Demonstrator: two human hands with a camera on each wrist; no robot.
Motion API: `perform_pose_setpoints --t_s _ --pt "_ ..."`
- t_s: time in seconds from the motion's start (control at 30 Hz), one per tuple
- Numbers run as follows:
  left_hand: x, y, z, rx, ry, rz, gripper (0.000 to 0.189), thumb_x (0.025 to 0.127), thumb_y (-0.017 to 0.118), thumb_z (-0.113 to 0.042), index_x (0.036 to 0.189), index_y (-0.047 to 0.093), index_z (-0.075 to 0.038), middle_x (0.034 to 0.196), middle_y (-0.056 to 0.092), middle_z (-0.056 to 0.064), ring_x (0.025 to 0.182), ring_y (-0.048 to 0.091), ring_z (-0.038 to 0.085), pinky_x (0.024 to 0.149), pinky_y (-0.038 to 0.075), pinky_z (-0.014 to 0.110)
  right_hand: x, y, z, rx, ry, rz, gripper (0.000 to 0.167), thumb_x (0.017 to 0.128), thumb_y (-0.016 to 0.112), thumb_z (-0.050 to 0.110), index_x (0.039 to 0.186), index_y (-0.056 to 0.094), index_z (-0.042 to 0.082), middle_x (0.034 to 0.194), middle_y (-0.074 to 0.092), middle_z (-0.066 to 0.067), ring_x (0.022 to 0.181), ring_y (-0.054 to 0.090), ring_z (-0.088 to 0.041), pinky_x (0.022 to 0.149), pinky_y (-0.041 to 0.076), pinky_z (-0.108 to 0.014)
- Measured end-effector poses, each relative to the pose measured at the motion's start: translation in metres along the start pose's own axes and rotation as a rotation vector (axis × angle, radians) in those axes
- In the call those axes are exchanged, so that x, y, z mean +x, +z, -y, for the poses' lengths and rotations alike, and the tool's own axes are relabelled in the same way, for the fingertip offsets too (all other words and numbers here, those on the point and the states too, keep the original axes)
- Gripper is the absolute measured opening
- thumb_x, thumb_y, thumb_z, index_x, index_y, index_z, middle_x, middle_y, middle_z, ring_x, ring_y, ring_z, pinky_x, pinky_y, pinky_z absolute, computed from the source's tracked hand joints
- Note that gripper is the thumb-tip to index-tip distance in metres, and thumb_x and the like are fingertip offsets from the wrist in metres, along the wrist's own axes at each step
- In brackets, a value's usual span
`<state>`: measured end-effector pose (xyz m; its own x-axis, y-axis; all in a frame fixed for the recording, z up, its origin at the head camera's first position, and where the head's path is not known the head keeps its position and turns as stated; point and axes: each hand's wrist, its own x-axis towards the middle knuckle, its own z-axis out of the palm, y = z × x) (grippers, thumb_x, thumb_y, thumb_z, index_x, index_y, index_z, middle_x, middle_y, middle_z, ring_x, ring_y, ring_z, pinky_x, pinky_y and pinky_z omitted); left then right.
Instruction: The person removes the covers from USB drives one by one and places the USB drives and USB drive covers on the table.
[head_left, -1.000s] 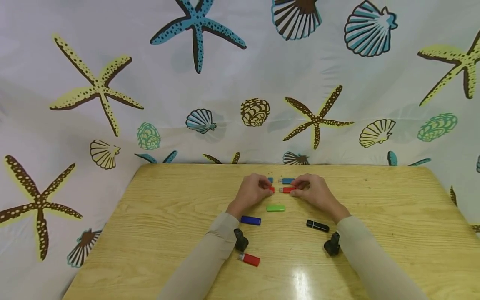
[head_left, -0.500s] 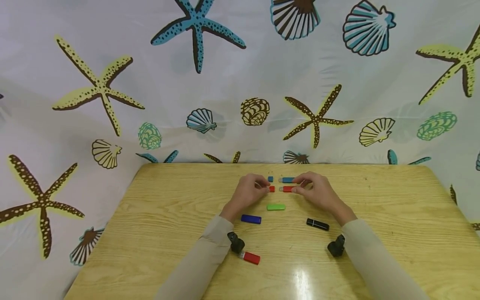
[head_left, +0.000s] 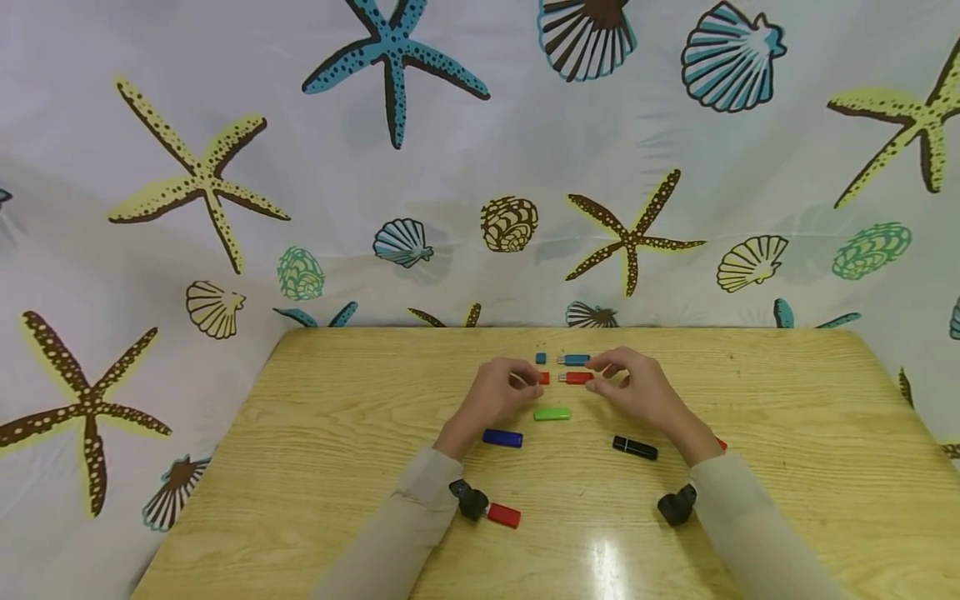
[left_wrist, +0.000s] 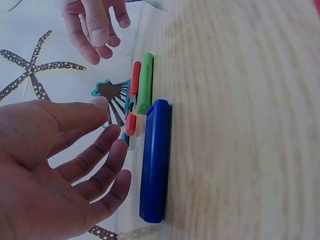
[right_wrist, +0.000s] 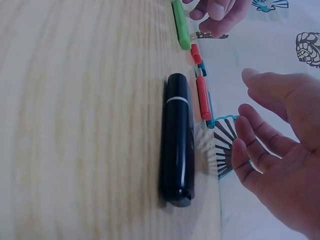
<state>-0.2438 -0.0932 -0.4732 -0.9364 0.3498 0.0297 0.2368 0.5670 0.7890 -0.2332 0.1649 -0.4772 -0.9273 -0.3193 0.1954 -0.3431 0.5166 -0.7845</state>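
Fingers apart and holding nothing, my left hand [head_left: 497, 397] hovers just left of a small red cap [head_left: 544, 378]. Opposite it, my right hand [head_left: 637, 388] is also loosely spread, beside the outer end of a red USB stick [head_left: 577, 378] whose metal plug points at the cap. Behind these lie a light-blue USB stick [head_left: 576, 360], plug bare, and its blue cap [head_left: 541, 358]. A capped green USB stick [head_left: 552, 414] rests nearer. In the left wrist view a dark-blue USB stick [left_wrist: 156, 160] lies by the left hand; the right wrist view shows a black one [right_wrist: 178, 142].
Towards the front lies another red USB stick [head_left: 503, 515] with its plug partly behind the left wrist camera [head_left: 469, 502]. A red piece [head_left: 722, 444] peeks out beside the right wrist. A patterned curtain [head_left: 450, 283] hangs along the table's [head_left: 337, 400] back edge.
Both hands have let go and drawn back, the left from the red cap and the right from the red USB stick. Cap and stick stay on the table. A red piece now shows by the right wrist.
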Motion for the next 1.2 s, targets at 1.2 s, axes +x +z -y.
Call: perform_pose_setpoints --t_s 1.2 --pt "-0.029 0.023 -0.018 0.191 0.046 0.029 0.015 0.089 0.075 0.001 0.103 0.079 -0.005 0.096 0.073 0.005 0.082 0.061 0.014 0.075 0.053 0.031 -0.033 0.027 0.025 0.009 -0.160 -0.124 0.029 0.090 0.080 0.007 0.118 0.074 0.013 0.114 0.071 -0.008 0.098 0.066 -0.026 0.077 0.058 -0.046"
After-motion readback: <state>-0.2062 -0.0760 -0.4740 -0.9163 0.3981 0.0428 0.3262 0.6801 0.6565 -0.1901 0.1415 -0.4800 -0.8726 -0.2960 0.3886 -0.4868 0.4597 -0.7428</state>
